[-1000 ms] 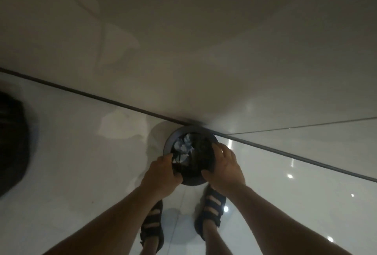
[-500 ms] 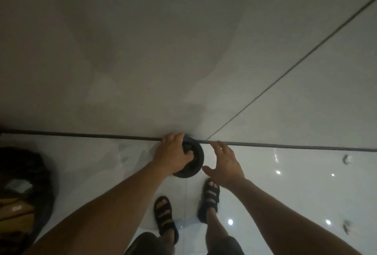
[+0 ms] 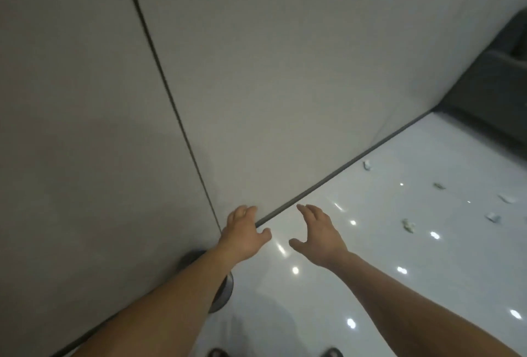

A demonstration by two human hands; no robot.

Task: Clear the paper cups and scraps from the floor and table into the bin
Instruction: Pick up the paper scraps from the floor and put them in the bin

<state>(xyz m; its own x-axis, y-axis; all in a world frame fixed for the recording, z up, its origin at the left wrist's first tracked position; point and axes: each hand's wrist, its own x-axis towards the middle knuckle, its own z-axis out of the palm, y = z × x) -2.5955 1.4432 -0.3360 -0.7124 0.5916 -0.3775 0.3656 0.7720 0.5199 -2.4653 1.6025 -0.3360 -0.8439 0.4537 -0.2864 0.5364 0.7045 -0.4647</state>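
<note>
Both hands are empty, fingers loosely spread: left hand [image 3: 243, 235], right hand [image 3: 316, 235]. Mostly hidden beneath my left forearm, the bin [image 3: 225, 289] sits by the wall [image 3: 285, 71]. Five scraps [image 3: 408, 225] lie on the floor [image 3: 370, 285], well right of my right hand.

Single view, worn on your head. Wide lens, aimed forward and steeply down: your sandals [image 3: 218, 353] clip the bottom edge. Left hand [image 3: 245, 235] and right hand [image 3: 318, 238] sit mid-frame, close to the lens, forearms spanning up from the lower corners. Wall [image 3: 285, 71] fills everything beyond your fingers [image 3: 309, 211]; floor [image 3: 399, 285] lies below and right of them. Frame is rolled: the wall-floor joint [image 3: 342, 169] runs diagonally. Scraps [image 3: 408, 225] lie well right of the right fingers, small.
</note>
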